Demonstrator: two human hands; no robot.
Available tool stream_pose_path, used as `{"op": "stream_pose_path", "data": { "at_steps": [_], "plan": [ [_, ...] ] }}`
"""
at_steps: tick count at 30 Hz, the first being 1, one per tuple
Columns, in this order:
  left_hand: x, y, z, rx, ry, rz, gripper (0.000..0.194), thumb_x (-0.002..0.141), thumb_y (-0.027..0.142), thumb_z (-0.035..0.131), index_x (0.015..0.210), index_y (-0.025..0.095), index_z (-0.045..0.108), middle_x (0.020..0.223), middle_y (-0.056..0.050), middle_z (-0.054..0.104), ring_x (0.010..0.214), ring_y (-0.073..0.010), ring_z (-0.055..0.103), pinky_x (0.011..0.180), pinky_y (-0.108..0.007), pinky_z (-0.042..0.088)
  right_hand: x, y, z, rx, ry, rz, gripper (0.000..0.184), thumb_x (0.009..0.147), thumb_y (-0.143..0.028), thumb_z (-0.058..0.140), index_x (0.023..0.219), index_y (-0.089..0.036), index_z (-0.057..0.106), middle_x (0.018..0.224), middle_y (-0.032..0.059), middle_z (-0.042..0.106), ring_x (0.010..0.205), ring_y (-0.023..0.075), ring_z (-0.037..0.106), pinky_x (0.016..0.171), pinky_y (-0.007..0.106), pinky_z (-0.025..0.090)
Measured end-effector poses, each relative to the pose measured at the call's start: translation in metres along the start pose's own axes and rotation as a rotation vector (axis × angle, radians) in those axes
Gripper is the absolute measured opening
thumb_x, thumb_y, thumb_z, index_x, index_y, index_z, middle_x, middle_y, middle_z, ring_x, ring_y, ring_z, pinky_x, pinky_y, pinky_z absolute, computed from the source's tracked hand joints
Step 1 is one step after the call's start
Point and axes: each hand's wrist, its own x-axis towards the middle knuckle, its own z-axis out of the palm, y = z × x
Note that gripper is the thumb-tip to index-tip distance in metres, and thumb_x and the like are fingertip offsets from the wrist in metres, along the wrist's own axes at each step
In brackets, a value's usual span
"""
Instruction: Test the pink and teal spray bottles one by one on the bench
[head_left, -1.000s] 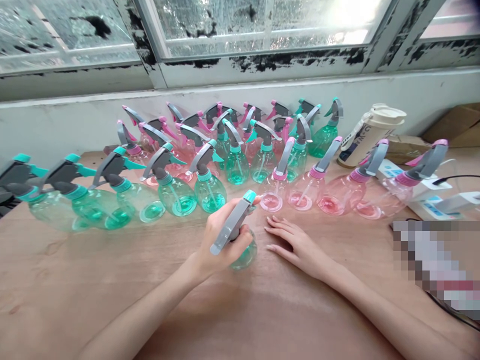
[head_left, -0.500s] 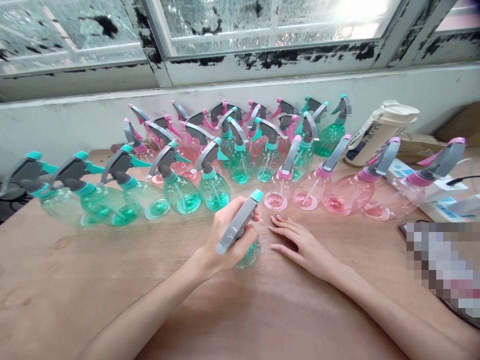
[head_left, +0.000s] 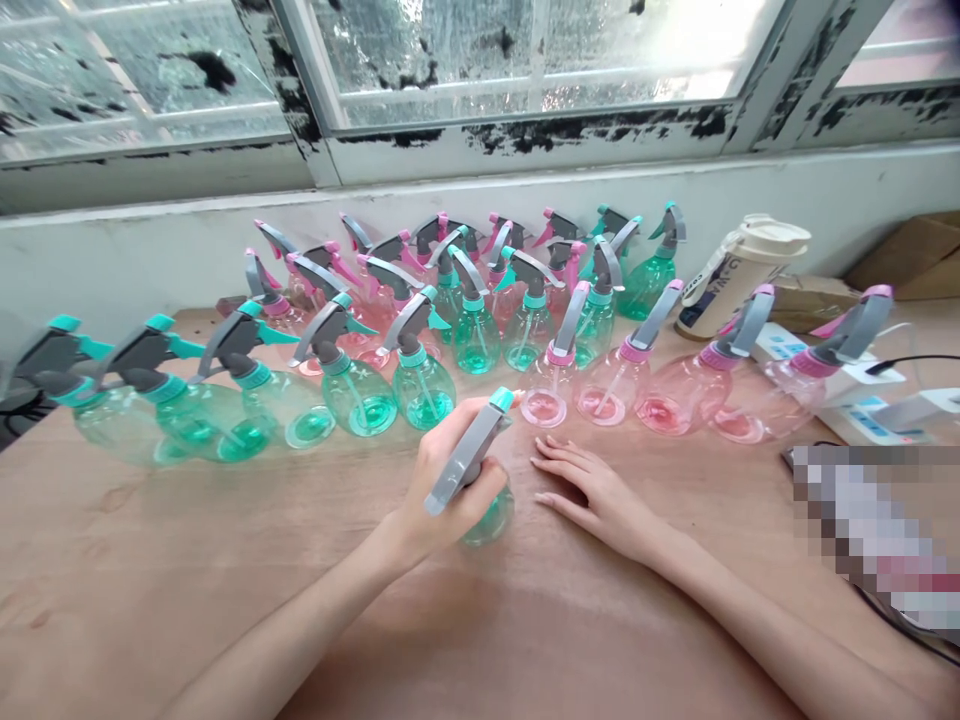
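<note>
My left hand is wrapped round the neck of a green spray bottle with a grey head and a teal nozzle. That bottle stands on the wooden table, and my fingers hide much of its neck and trigger. To its right, my right hand lies flat on the tabletop, fingers apart, holding nothing. A row of green spray bottles runs off to the left beyond my left hand. Pink spray bottles stand in a row beyond my right hand.
More pink and green spray bottles crowd the back by the wall. A cream travel cup, cardboard boxes and white power strips are on the right. A blurred-out object lies at the right edge. Windows rise behind the table.
The camera view shifts slightly right and back. My left hand keeps its hold on the green spray bottle, and my right hand stays flat on the table.
</note>
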Motion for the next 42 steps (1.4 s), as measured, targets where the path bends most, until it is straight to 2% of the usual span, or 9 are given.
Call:
{"op": "stream_pose_path", "data": {
  "at_steps": [6,11,15,21,24,31,37,39,42],
  "plan": [
    [-0.0004,0.0011,-0.0014,0.003,-0.001,0.031,0.037,0.074,0.01,0.051,0.108,0.02,0.063,0.111,-0.009,0.068,0.099,-0.0223,0.066,0.089,-0.035,0.052,0.0005,-0.0011,-0.001,-0.008,-0.013,0.012,0.043,0.094,-0.041,0.057,0.133,-0.025,0.058,0.148,0.0094,0.051,0.139,0.0277,0.044,0.117,0.054,0.033],
    [-0.0006,0.0002,-0.002,0.001,-0.004,0.009,0.038,0.074,0.01,0.052,0.109,0.021,0.064,0.103,-0.006,0.07,0.083,-0.0197,0.069,0.084,-0.034,0.056,0.0009,-0.0029,-0.0027,0.001,-0.001,0.014,0.042,0.094,-0.039,0.058,0.133,-0.026,0.059,0.147,0.0087,0.052,0.138,0.0278,0.045,0.116,0.055,0.034],
    [-0.0015,-0.002,-0.0021,0.013,-0.004,0.025,0.04,0.074,0.009,0.053,0.111,0.021,0.063,0.109,-0.007,0.07,0.075,-0.017,0.067,0.082,-0.034,0.057,0.0012,-0.0033,-0.0032,0.007,-0.009,0.013,0.042,0.094,-0.039,0.058,0.134,-0.026,0.058,0.147,0.0086,0.051,0.139,0.0279,0.044,0.116,0.055,0.034],
    [-0.0023,-0.0033,-0.0023,-0.016,-0.028,0.029,0.038,0.076,0.009,0.052,0.111,0.021,0.061,0.11,-0.008,0.068,0.098,-0.0224,0.067,0.09,-0.038,0.055,0.0003,-0.0008,-0.0014,-0.013,-0.027,0.018,0.043,0.095,-0.041,0.056,0.134,-0.024,0.057,0.15,0.0083,0.048,0.14,0.0271,0.042,0.118,0.054,0.032],
    [-0.0017,-0.0039,-0.0022,-0.051,-0.041,0.021,0.038,0.076,0.009,0.052,0.111,0.021,0.06,0.113,-0.01,0.066,0.102,-0.023,0.065,0.091,-0.039,0.055,0.0,0.0,-0.001,-0.015,-0.027,0.019,0.044,0.095,-0.041,0.056,0.135,-0.025,0.057,0.149,0.0082,0.049,0.141,0.0271,0.041,0.118,0.054,0.032],
    [-0.0011,-0.0081,-0.0019,-0.022,-0.041,0.044,0.035,0.077,0.01,0.052,0.109,0.021,0.061,0.101,-0.007,0.064,0.092,-0.0206,0.065,0.085,-0.035,0.055,0.0004,-0.0023,-0.0023,-0.006,-0.017,0.022,0.042,0.094,-0.04,0.057,0.133,-0.026,0.058,0.148,0.008,0.051,0.139,0.0273,0.043,0.117,0.053,0.033],
    [0.0002,-0.0047,-0.001,0.044,0.019,0.04,0.005,0.086,0.017,0.052,0.086,0.018,0.057,0.076,0.0,0.058,0.058,-0.0105,0.052,0.06,-0.025,0.046,0.0004,-0.0017,-0.0021,0.001,-0.011,0.014,0.043,0.094,-0.041,0.057,0.134,-0.025,0.058,0.148,0.0087,0.051,0.14,0.0279,0.043,0.117,0.055,0.033],
    [0.0005,-0.0022,-0.001,0.066,0.036,0.021,0.009,0.088,0.02,0.054,0.079,0.019,0.054,0.07,0.002,0.054,0.057,-0.0103,0.049,0.058,-0.024,0.043,0.0002,-0.0012,-0.002,-0.004,-0.017,0.02,0.043,0.094,-0.042,0.056,0.134,-0.024,0.058,0.148,0.009,0.051,0.14,0.0279,0.042,0.117,0.054,0.033],
    [-0.0001,-0.0012,-0.0012,0.06,0.026,0.015,0.005,0.089,0.021,0.054,0.089,0.019,0.058,0.069,0.002,0.053,0.056,-0.0112,0.049,0.059,-0.025,0.043,-0.0001,-0.0003,-0.0015,-0.011,-0.022,0.022,0.044,0.094,-0.042,0.056,0.134,-0.024,0.058,0.148,0.009,0.051,0.14,0.0277,0.042,0.117,0.054,0.033]
  ]
}}
